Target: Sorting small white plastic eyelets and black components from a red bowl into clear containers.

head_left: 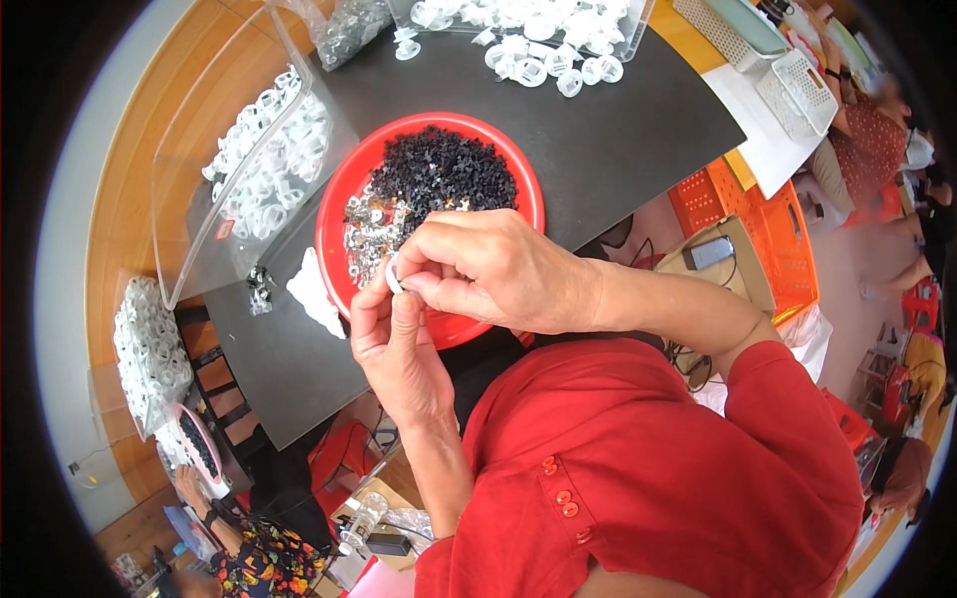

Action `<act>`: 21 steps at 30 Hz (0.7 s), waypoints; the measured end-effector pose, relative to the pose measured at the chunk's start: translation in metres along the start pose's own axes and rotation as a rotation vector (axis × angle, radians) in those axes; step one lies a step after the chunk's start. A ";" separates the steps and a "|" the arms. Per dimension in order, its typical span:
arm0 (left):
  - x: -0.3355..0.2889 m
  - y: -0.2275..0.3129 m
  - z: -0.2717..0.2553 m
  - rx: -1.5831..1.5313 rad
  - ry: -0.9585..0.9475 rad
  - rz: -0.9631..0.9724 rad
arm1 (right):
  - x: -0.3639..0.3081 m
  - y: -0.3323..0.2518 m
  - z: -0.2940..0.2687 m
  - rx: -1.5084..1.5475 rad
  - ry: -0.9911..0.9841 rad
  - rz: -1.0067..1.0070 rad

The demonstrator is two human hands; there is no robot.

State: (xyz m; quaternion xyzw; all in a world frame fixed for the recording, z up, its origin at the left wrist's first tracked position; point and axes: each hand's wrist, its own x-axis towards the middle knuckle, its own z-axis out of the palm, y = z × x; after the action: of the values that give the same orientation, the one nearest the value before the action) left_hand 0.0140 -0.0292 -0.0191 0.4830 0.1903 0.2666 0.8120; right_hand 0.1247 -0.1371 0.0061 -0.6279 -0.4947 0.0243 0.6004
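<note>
Between the fingertips of both hands is a small white plastic part [393,276], held over the near left side of a red round tray [531,189]. My left hand [399,344] pinches it from below with thumb and forefinger. My right hand [498,267] closes on it from the right, its fingers hiding much of the part. In the tray lie a heap of small black pieces [449,169] and, left of them, many shiny metal pieces [371,234]. A crumpled white cloth or paper [316,297] lies against the tray's left edge.
A clear plastic bin [174,214] of white parts stands at the left, another container of white parts [558,60] at the far edge. Small dark pieces [259,289] lie on the black table [638,130]. Orange crates [763,239] stand right; a co-worker's arm [214,518] shows lower left.
</note>
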 end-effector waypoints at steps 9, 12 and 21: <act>-0.004 -0.001 0.002 0.005 -0.038 0.024 | 0.001 -0.004 -0.009 0.067 -0.121 0.109; -0.003 0.000 0.006 0.003 -0.055 0.003 | 0.009 -0.002 -0.014 0.047 -0.170 0.092; -0.006 0.007 0.012 0.021 -0.130 -0.026 | 0.124 -0.012 -0.017 -0.273 0.131 -0.225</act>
State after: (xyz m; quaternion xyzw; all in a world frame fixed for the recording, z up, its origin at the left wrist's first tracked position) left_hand 0.0142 -0.0381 -0.0069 0.5053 0.1461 0.2223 0.8209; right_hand 0.1920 -0.0714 0.0900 -0.6445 -0.5202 -0.1512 0.5396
